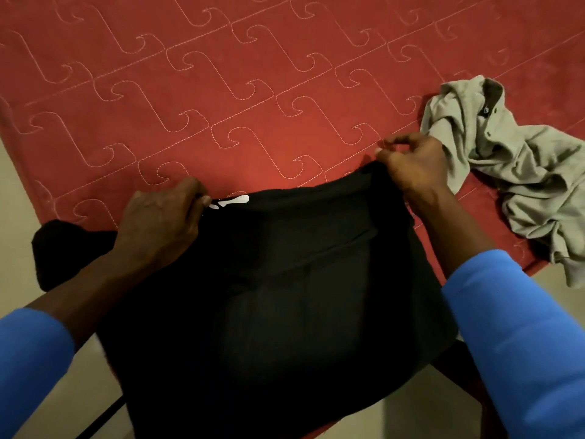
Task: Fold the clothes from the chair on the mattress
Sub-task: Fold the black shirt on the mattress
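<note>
**Gripping the black garment by its far edge with both hands**

Reaching in from the lower left in a blue sleeve, bare at the forearm. Lying out past the left wrist, on the outer side: a dark lobe of the same garment, at the mattress edge where it meets the pale floor.

Closing the left hand on the left end of the garment's far edge, fingers curled over the cloth. Showing just beside those fingertips, toward the right hand: a small white print on the black fabric.

Stretched between the two hands, and falling from them toward the body: the black garment, its far edge over the red quilted mattress, which spreads beyond both hands.

Closing the right hand on the right end of that edge, held higher than the left, fingers curled, cloth bunched under the palm. Coming in from the lower right: a second blue sleeve.

Crumpled just past the right hand, on its outer side, on the mattress: a grey collared shirt, unfolded.
</note>
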Available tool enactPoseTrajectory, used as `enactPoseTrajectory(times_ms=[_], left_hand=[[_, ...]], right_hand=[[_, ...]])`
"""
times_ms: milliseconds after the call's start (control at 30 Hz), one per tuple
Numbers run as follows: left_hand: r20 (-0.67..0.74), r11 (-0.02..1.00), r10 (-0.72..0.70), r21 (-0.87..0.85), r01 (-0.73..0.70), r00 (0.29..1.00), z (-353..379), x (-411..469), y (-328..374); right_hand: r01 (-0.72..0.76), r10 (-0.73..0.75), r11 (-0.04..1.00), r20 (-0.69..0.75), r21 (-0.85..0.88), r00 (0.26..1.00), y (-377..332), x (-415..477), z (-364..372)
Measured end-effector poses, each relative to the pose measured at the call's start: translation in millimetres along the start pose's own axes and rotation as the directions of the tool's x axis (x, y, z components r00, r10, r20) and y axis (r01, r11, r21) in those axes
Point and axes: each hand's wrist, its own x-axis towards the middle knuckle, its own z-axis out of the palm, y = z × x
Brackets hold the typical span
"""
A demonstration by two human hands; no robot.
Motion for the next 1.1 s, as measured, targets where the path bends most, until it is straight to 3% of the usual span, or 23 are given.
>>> enactPoseTrajectory(times_ms=[133,333,467,567,667,733,800,900,1033,1100], left_hand=[[0.003,0.999,0.031,0.035,-0.031,1.0,-0.9,-0.8,-0.1],[0.002,0.993,0.036,0.116,-0.036,0.999,-1.3,-0.5,1.4],[0.004,0.989,0.046,0.143,-0.046,0.999,-1.7,1.3,-2.3],[-0.02,0.983,0.029,0.184,-0.025,0.999,-4.1,1.4,-4.3],[-0.119,0.952,0.125,0.294,-0.085,0.985,-6.3,-8.9,13.5],[-0.085,0.939,0.275,0.238,-0.249,0.958,-4.8,-26.2,37.7],[0.069,0.895,0.407,0.17,-0.413,0.911,3.6,-46.3,56.5],[0.268,0.878,0.418,0.126,-0.462,0.868,17.5,-65.3,61.7],[0.426,0.907,0.413,-0.12,-0.403,0.805,8.8,-69.8,61.7],[0.401,0.929,0.362,-0.225,-0.293,0.841,0.5,-68.7,61.9]], right_hand=[[0.08,-0.066,0.991,-0.125,0.108,0.99,4.2,-0.4,1.4],[0.228,-0.248,0.96,-0.109,-0.164,0.963,6.7,-3.3,4.7],[0.269,-0.297,0.948,-0.172,-0.169,0.939,11.6,-2.8,7.0],[0.329,-0.383,0.906,-0.182,-0.267,0.906,20.1,-7.2,11.5],[0.308,-0.445,0.839,-0.24,-0.449,0.863,17.8,-14.7,13.8],[0.341,-0.546,0.764,-0.267,-0.548,0.794,13.4,-29.8,15.5],[0.479,-0.599,0.716,-0.095,-0.507,0.795,13.5,-48.4,23.1],[0.522,-0.439,0.695,0.283,-0.495,0.853,26.9,-67.4,42.5],[0.508,-0.402,0.599,0.316,-0.619,0.859,36.4,-66.8,53.5],[0.464,-0.38,0.626,0.274,-0.627,0.883,30.6,-69.4,54.8]])
